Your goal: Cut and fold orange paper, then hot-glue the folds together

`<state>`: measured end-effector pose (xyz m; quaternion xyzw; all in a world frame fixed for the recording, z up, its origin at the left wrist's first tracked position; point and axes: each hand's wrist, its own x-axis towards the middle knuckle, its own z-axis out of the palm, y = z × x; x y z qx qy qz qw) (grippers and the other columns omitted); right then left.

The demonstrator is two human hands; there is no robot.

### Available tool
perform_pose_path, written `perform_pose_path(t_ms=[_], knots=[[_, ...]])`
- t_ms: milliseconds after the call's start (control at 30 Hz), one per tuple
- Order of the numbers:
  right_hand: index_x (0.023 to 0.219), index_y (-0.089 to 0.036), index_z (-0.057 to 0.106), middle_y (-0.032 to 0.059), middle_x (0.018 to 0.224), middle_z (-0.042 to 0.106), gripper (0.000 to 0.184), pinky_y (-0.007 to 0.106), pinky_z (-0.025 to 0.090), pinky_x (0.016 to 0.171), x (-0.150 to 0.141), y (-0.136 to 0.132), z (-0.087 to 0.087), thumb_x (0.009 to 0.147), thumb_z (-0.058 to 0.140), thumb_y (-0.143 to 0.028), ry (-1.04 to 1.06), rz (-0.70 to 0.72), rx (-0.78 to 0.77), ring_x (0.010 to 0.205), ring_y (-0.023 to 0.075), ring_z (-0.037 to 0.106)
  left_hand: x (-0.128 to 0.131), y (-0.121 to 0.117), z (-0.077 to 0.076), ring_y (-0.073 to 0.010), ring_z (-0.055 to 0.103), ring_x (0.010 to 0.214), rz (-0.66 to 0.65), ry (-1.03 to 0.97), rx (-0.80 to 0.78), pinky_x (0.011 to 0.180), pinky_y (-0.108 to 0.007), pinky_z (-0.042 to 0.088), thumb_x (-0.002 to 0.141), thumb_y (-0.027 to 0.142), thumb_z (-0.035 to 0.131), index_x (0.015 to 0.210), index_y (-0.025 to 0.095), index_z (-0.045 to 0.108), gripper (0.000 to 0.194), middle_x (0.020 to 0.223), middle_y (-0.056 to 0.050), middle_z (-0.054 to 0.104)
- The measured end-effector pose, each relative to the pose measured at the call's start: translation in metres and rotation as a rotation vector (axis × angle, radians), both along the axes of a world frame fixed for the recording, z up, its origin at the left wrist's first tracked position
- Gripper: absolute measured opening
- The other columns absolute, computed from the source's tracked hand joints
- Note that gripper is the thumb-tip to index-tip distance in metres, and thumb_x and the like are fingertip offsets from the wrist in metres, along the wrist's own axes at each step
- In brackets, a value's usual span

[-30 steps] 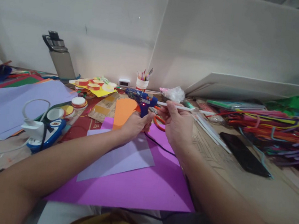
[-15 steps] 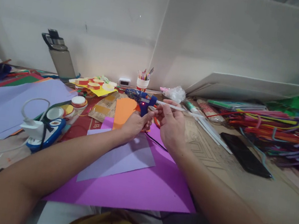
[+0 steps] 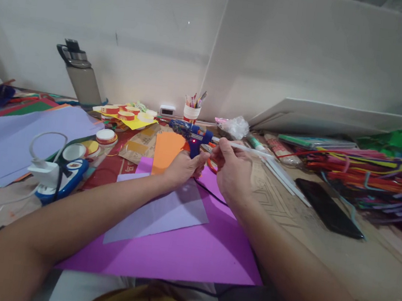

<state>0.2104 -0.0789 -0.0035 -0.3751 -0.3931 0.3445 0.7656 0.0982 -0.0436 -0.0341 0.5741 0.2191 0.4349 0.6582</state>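
Observation:
A blue hot glue gun (image 3: 195, 142) with a small red light points left over the middle of the table. My left hand (image 3: 184, 168) is closed around its handle. From the back of the gun a white glue stick (image 3: 248, 148) runs out to the right. My right hand (image 3: 231, 166) pinches this stick just behind the gun, between thumb and fingers. Beneath the hands lie an orange sheet (image 3: 166, 152), a lavender sheet (image 3: 163, 221) and a large purple sheet (image 3: 187, 261). A black cord (image 3: 210, 191) trails below the gun.
Loose white glue sticks (image 3: 287, 183) and a black phone (image 3: 329, 208) lie to the right, near piled pipe cleaners (image 3: 359, 175). On the left are a blue power strip (image 3: 58, 191), rolls of tape (image 3: 105, 137) and a bottle (image 3: 83, 80). A pen cup (image 3: 191, 112) stands behind.
My right hand has shifted its hold on the glue stick, its fingers now curled more tightly. The glue gun has moved slightly right and is still in my left hand.

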Motion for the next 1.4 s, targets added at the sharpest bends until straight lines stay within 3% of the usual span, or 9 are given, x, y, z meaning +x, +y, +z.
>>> perform_pose_path(t_ms=[200, 433, 567, 767, 1000, 1100, 1267, 1400], knots=[[0.069, -0.020, 0.056, -0.0052, 0.061, 0.060, 0.029, 0.023, 0.044, 0.055, 0.000, 0.000, -0.002, 0.072, 0.079, -0.038, 0.027, 0.035, -0.005, 0.055, 0.0088, 0.055, -0.001, 0.003, -0.004, -0.0062, 0.036, 0.046, 0.020, 0.061, 0.060, 0.047, -0.021, 0.034, 0.077, 0.066, 0.066, 0.061, 0.018, 0.046, 0.054, 0.052, 0.005, 0.041], [0.089, -0.022, 0.060, -0.0043, 0.074, 0.067, 0.027, 0.023, 0.050, 0.063, -0.001, -0.002, -0.001, 0.073, 0.078, -0.035, 0.111, 0.123, 0.037, 0.062, 0.0089, 0.060, -0.001, 0.001, -0.001, -0.0075, 0.040, 0.051, 0.029, -0.029, -0.018, 0.050, -0.022, 0.036, 0.073, 0.071, 0.065, 0.065, 0.017, 0.049, 0.057, 0.058, 0.003, 0.044], [0.082, -0.021, 0.061, -0.0053, 0.066, 0.064, 0.028, 0.022, 0.048, 0.058, 0.004, -0.001, -0.002, 0.070, 0.080, -0.037, 0.132, 0.066, 0.009, 0.057, 0.0091, 0.059, -0.003, 0.000, -0.003, -0.0080, 0.041, 0.053, -0.017, 0.023, 0.047, 0.051, -0.022, 0.033, 0.081, 0.067, 0.061, 0.063, 0.017, 0.049, 0.055, 0.058, 0.003, 0.044], [0.067, -0.019, 0.057, -0.0058, 0.059, 0.057, 0.036, 0.021, 0.041, 0.048, 0.006, -0.001, 0.000, 0.066, 0.083, -0.044, 0.146, 0.098, -0.031, 0.051, 0.0074, 0.052, -0.004, 0.002, -0.005, -0.0083, 0.040, 0.051, -0.053, 0.088, 0.110, 0.050, -0.023, 0.030, 0.083, 0.068, 0.057, 0.065, 0.017, 0.048, 0.054, 0.057, 0.003, 0.044], [0.076, -0.022, 0.057, -0.0045, 0.068, 0.060, 0.032, 0.023, 0.046, 0.056, 0.001, -0.002, -0.003, 0.067, 0.083, -0.040, 0.153, 0.128, -0.026, 0.059, 0.0092, 0.056, -0.003, 0.002, -0.003, -0.0084, 0.041, 0.050, -0.040, 0.108, 0.098, 0.050, -0.024, 0.032, 0.082, 0.070, 0.055, 0.063, 0.018, 0.048, 0.056, 0.054, 0.003, 0.045], [0.084, -0.025, 0.057, -0.0059, 0.066, 0.059, 0.034, 0.025, 0.045, 0.048, -0.003, 0.000, -0.007, 0.069, 0.080, -0.045, 0.066, 0.207, -0.068, 0.050, 0.0096, 0.052, 0.000, -0.001, -0.001, -0.0085, 0.044, 0.050, -0.086, 0.076, 0.073, 0.051, -0.024, 0.036, 0.082, 0.068, 0.057, 0.060, 0.017, 0.048, 0.056, 0.054, 0.002, 0.047], [0.069, -0.026, 0.052, -0.0085, 0.044, 0.041, 0.038, 0.026, 0.030, 0.028, 0.001, 0.002, -0.008, 0.073, 0.072, -0.058, -0.073, 0.403, -0.294, 0.032, 0.0107, 0.037, 0.003, -0.004, 0.003, -0.0112, 0.051, 0.056, -0.130, 0.052, -0.016, 0.056, -0.026, 0.042, 0.079, 0.068, 0.060, 0.069, 0.018, 0.052, 0.052, 0.060, 0.001, 0.051], [0.073, -0.024, 0.059, -0.0067, 0.052, 0.051, 0.033, 0.026, 0.037, 0.033, 0.005, 0.003, -0.003, 0.071, 0.077, -0.051, -0.028, 0.355, -0.252, 0.037, 0.0100, 0.044, -0.002, -0.002, 0.012, -0.0147, 0.056, 0.065, -0.145, 0.241, 0.109, 0.064, -0.029, 0.045, 0.080, 0.072, 0.055, 0.078, 0.016, 0.057, 0.055, 0.070, -0.003, 0.058]])
